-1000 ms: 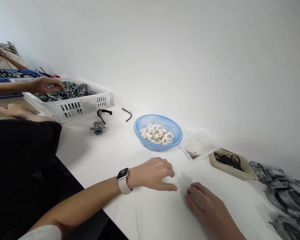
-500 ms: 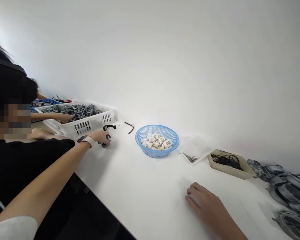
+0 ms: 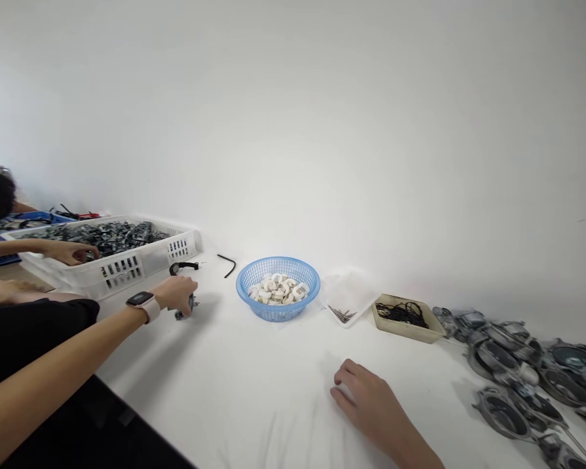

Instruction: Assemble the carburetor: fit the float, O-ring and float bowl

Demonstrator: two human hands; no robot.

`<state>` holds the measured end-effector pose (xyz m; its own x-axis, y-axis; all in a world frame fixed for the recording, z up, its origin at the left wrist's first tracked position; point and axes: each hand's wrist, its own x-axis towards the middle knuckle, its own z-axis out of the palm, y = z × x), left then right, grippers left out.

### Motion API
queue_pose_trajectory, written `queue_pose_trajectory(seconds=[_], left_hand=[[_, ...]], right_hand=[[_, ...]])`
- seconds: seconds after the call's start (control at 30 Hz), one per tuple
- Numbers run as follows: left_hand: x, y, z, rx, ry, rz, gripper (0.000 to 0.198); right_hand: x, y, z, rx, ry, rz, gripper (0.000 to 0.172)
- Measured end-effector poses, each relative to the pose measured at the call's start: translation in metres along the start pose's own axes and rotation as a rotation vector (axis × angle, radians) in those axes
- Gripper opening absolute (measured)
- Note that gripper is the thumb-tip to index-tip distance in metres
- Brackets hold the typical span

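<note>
My left hand (image 3: 176,294), with a pale-banded watch on its wrist, is at the left of the white table. Its fingers are closed on a small grey metal part (image 3: 184,310), mostly hidden beneath them. Just behind this hand lies a small black part with a short arm (image 3: 183,267). My right hand (image 3: 364,397) rests near the front of the table, fingers loosely bent, thumb apart, holding nothing. Between and beyond my hands stands a blue plastic basket (image 3: 278,314) of white C-shaped pieces (image 3: 279,290).
A white crate (image 3: 151,266) of grey parts stands left, with a co-worker's hand (image 3: 71,252) in it. A black hex key (image 3: 228,264) lies near the wall. Rightward are a white tray (image 3: 354,290) of thin metal pins, a beige tray (image 3: 410,331) of black cords, and grey ring-shaped housings (image 3: 502,413).
The view has swung right, so the table things appear further left and more grey housings show. My left hand keeps its grip on the grey part; my right hand stays empty.
</note>
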<state>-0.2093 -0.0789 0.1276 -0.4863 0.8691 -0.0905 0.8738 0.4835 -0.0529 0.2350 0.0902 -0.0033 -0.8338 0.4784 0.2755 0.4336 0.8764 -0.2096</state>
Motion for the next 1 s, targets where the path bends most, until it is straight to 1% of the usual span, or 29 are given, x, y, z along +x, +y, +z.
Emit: queue_pose_trajectory(seconds=[0.07, 0.13, 0.2, 0.23, 0.27, 0.3, 0.33, 0.4, 0.47, 0.57, 0.63, 0.7, 0.77, 0.83, 0.87, 1.0], left_hand=[[-0.009, 0.031, 0.007, 0.049, -0.015, 0.132, 0.029], [-0.023, 0.070, 0.014, 0.055, -0.013, 0.291, 0.030], [-0.039, 0.114, 0.019, 0.017, 0.006, 0.448, 0.035], [-0.046, 0.137, 0.022, -0.003, 0.050, 0.529, 0.039], [-0.051, 0.160, 0.024, -0.042, 0.151, 0.670, 0.047], [-0.055, 0.181, 0.027, -0.087, 0.265, 0.771, 0.053], [-0.057, 0.200, 0.031, -0.137, 0.373, 0.826, 0.056], [-0.055, 0.233, 0.042, -0.201, 0.567, 0.858, 0.053], [-0.050, 0.256, 0.057, -0.243, 0.705, 0.857, 0.049], [-0.041, 0.273, 0.080, -0.291, 0.816, 0.845, 0.050], [-0.037, 0.277, 0.091, -0.306, 0.851, 0.823, 0.049], [-0.036, 0.276, 0.096, -0.317, 0.858, 0.825, 0.049], [-0.035, 0.272, 0.098, -0.339, 0.819, 0.870, 0.061], [-0.034, 0.267, 0.098, -0.375, 0.742, 0.937, 0.078], [-0.032, 0.264, 0.099, -0.399, 0.697, 0.956, 0.082], [-0.023, 0.257, 0.109, -0.484, 0.519, 0.961, 0.078]], right_hand=[[0.000, 0.001, 0.000, 0.008, 0.005, -0.011, 0.018], [0.000, 0.001, 0.001, 0.041, 0.028, -0.032, 0.017], [0.001, 0.002, 0.003, 0.124, 0.104, -0.041, 0.020], [0.001, 0.002, 0.003, 0.189, 0.153, -0.030, 0.027], [0.001, 0.002, 0.004, 0.270, 0.193, -0.011, 0.036], [0.001, 0.001, 0.004, 0.362, 0.222, 0.016, 0.044], [0.001, -0.001, 0.004, 0.459, 0.238, 0.051, 0.050], [0.003, -0.005, 0.002, 0.625, 0.257, 0.128, 0.056], [0.005, -0.009, 0.000, 0.701, 0.276, 0.219, 0.055], [0.010, -0.016, -0.003, 0.682, 0.290, 0.353, 0.046], [0.012, -0.016, -0.004, 0.637, 0.296, 0.395, 0.039], [0.012, -0.013, -0.005, 0.567, 0.296, 0.399, 0.037], [0.009, -0.007, -0.006, 0.481, 0.268, 0.363, 0.039], [0.007, 0.000, -0.010, 0.402, 0.220, 0.297, 0.044], [0.006, 0.003, -0.013, 0.370, 0.189, 0.258, 0.046], [0.004, 0.003, -0.024, 0.257, 0.050, 0.145, 0.048]])
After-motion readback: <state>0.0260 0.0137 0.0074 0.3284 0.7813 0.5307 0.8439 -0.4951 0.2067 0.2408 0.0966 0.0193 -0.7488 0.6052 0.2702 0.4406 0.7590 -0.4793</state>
